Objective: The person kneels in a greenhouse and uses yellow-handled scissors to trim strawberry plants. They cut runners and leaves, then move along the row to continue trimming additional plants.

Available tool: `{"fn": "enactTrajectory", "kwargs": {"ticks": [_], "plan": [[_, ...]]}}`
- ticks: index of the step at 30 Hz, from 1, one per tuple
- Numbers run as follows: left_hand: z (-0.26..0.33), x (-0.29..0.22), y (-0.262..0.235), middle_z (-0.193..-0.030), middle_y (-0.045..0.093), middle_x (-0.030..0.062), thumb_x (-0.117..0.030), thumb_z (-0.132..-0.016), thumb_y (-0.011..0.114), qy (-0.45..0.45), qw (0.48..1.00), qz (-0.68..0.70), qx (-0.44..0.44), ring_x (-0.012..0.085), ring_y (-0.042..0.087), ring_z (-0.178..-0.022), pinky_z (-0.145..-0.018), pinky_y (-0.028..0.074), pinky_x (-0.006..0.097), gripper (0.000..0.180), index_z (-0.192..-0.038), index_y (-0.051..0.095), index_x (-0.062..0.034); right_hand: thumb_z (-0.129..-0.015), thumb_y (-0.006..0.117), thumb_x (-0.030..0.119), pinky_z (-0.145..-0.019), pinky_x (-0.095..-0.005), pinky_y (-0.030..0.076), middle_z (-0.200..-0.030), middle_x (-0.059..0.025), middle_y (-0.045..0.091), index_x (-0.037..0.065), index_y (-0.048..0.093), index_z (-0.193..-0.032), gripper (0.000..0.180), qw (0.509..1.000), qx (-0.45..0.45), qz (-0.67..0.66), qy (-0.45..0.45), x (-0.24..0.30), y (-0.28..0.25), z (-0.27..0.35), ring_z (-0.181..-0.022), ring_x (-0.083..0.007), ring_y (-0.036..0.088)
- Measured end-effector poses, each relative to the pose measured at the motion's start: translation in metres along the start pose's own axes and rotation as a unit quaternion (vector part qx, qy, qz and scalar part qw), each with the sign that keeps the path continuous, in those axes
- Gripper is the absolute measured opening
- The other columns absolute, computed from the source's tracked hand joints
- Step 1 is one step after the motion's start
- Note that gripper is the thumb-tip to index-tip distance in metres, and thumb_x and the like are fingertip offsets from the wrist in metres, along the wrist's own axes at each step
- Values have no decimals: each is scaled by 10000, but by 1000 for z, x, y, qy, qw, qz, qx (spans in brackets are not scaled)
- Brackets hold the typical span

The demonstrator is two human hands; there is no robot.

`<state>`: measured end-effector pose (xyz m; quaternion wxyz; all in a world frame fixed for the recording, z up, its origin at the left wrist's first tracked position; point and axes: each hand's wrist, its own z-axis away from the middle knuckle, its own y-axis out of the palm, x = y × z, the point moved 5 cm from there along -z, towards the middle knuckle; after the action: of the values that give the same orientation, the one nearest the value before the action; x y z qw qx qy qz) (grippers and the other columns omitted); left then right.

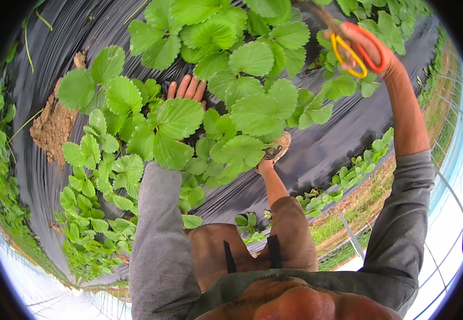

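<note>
Black plastic mulch (327,144) covers the bed under the strawberry plant (215,117). The left hand (188,88) reaches into that plant, fingers extended, its palm buried in leaves, so any grasp cannot be told. The right hand (367,50), beyond the plant's upper right edge, is closed through the orange-and-yellow scissors (355,53). The blades are hidden; a blind snip could nick healthy leaves or fingers.

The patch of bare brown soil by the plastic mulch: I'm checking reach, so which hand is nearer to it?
Left. The left hand is among the strawberry leaves beside the soil patch; the right hand, holding scissors, is far across.
</note>
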<state>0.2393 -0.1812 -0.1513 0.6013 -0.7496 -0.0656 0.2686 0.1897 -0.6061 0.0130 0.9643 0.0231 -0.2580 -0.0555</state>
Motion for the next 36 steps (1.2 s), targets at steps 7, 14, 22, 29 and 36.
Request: {"fn": "enactTrajectory", "kwargs": {"ticks": [7,14,22,29,36], "plan": [[3,5,6,-1459,506,93,-293,-846,667,26,1000,-15,-2,300,398,-1431,-1196,234,543,576,-1380,546,-114,-953,612,560,-639,-277,531,-673,35,512,-50,463,-1381,760,972,-160,-172,-16,-39,-14,20,-561,-69,487],[6,5,2,-1401,521,174,-218,-837,688,44,998,-29,42,398,419,-1385,-1162,269,606,490,-1271,568,-23,-913,628,606,-692,-456,595,-685,-80,606,54,626,-957,554,897,-106,-427,-44,-44,-5,-59,-596,-228,612],[12,8,3,-1372,507,235,-196,-925,535,64,991,-69,91,445,375,-1394,-1168,258,612,426,-1252,510,76,-902,646,603,-674,-456,589,-647,-79,544,77,587,-826,535,861,-190,-458,-115,-51,-9,-103,-593,-243,573],[39,29,17,-1566,318,225,-424,-933,556,-6,992,-55,111,426,212,-1497,-1218,225,497,745,-1458,333,56,-915,640,584,-629,-427,587,-684,-47,563,90,586,-876,499,848,-203,-456,-179,-46,-24,-125,-579,-206,571],[40,35,25,-1542,353,231,-443,-913,562,-7,994,-53,95,431,240,-1485,-1203,247,504,728,-1425,371,38,-939,608,581,-688,-444,594,-674,-25,542,99,581,-895,485,829,-118,-522,-160,-52,-2,-94,-571,-202,562]]}}
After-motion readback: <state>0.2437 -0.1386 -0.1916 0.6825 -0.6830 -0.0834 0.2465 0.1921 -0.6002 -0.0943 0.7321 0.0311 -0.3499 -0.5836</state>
